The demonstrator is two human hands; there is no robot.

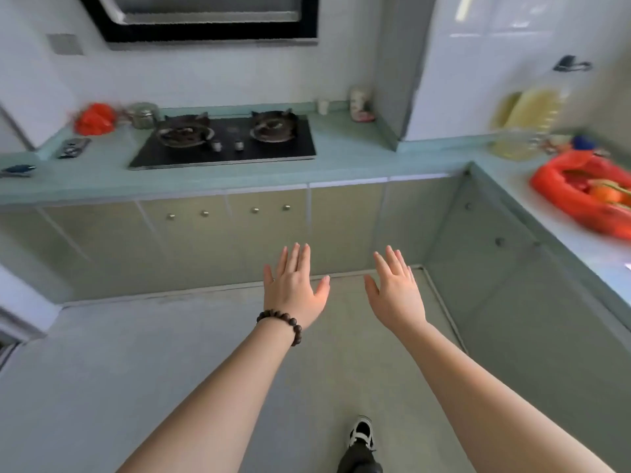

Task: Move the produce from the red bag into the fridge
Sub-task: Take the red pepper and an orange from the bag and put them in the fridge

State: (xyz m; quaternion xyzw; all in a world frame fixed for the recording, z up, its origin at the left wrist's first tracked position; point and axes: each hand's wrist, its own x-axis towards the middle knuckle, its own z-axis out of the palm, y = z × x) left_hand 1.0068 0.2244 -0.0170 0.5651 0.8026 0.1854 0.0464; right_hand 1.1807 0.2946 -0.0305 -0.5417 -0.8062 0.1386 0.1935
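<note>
Two bare arms stretched forward over a pale kitchen floor. Left hand (294, 290) flat, fingers straight and slightly spread, holding nothing; dark bead bracelet (280, 323) on its wrist. Right hand (396, 291) just beside it, apart, likewise flat and spread, holding nothing. Far to the right of the right hand, on a pale green counter (358, 155): red bag (577, 196), lying open, blurred, with orange and red produce (602, 192) inside. Beyond both hands, black two-burner stove (225, 139) set in the counter. Beyond and left of the left hand, a second crumpled red bag (95, 118). Fridge not clearly seen.
</note>
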